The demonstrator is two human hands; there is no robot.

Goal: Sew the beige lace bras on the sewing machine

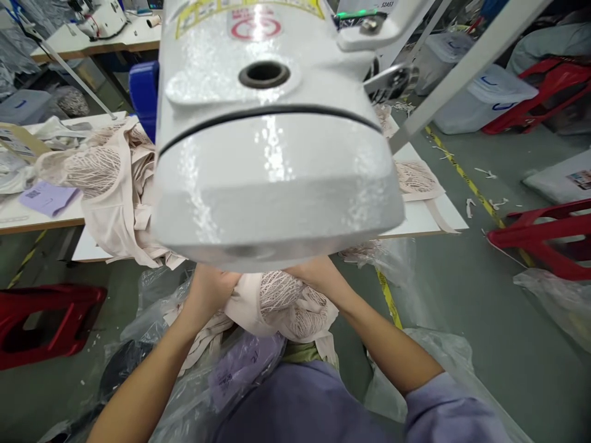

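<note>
A beige bra with lace-patterned cups hangs over my lap, just below the front of a white sewing machine head. My left hand is closed on the bra's left edge, thumb against the smooth cloth. On the other side my right hand touches the top of the bra. The machine head covers its fingers, so their grip does not show. Needle and presser foot are also out of sight behind the head. More beige straps and cloth lie beneath my left wrist.
A pile of beige bras lies on the table at left, beside a purple paper slip. One lace piece rests on the right tabletop. Clear plastic bags surround my lap. Red stools stand at both sides; a slanted white post rises at right.
</note>
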